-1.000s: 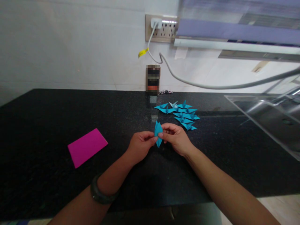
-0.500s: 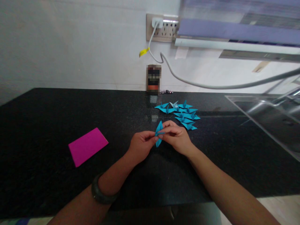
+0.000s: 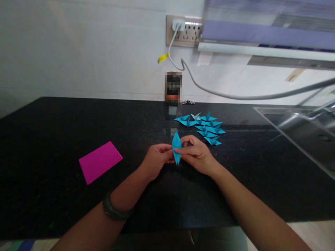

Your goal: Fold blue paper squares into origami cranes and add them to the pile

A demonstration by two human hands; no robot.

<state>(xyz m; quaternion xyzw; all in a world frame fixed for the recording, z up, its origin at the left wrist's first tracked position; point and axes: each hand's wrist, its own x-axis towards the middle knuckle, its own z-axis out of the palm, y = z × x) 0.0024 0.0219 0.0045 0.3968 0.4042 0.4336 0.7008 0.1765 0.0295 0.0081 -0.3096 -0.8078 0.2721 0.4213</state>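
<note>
A folded piece of blue origami paper (image 3: 177,141), long and pointed at both ends, is held upright between my two hands above the dark counter (image 3: 146,212). My left hand (image 3: 158,158) pinches it from the left, with some fingertips hidden behind the paper. From the right, my right hand (image 3: 197,153) grips it, its index fingertip lying across the front face. Just beyond my right hand sits a cluster of several blue paper cranes (image 3: 206,129), with one pale crane (image 3: 195,116) at the back.
A magenta paper block (image 3: 101,162) lies on the left of the counter. Against the wall stands a blurred upright object (image 3: 173,89) with a small beaded strand (image 3: 188,102) beside it. A grey cable (image 3: 235,97) hangs from the socket (image 3: 184,31). The sink (image 3: 300,129) is at right.
The blue paper has been turned so its broad face shows, where a narrower, flapped side showed before. My right index finger now lies across it. The view has shifted slightly.
</note>
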